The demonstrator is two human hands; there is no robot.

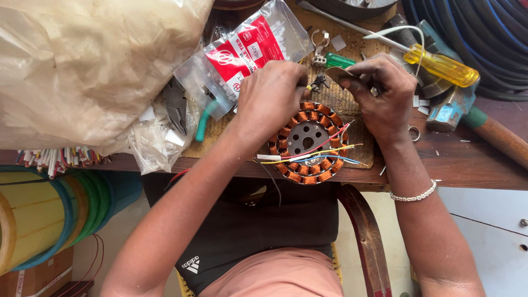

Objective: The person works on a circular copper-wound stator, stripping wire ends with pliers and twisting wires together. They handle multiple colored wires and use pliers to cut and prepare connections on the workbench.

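A round motor part [308, 142] with a ring of copper wire coils lay at the front edge of the wooden table [467, 159]. Red, yellow and blue wires [316, 154] ran across it and stuck out to the side. The left hand [269, 102] rested on the far rim of the part, its fingers curled and pressed together on something small that I could not make out. The right hand [382, 93] was just beside it, fingers pinching a thin flat piece [344, 74].

The part looked heavy and stiff, with a metal middle. The copper wire looked thin and easy to scratch, so the metal middle or outer rim seemed the best place to hold.

A yellow screwdriver [440, 65] and a hammer [467, 118] lay near the right side.
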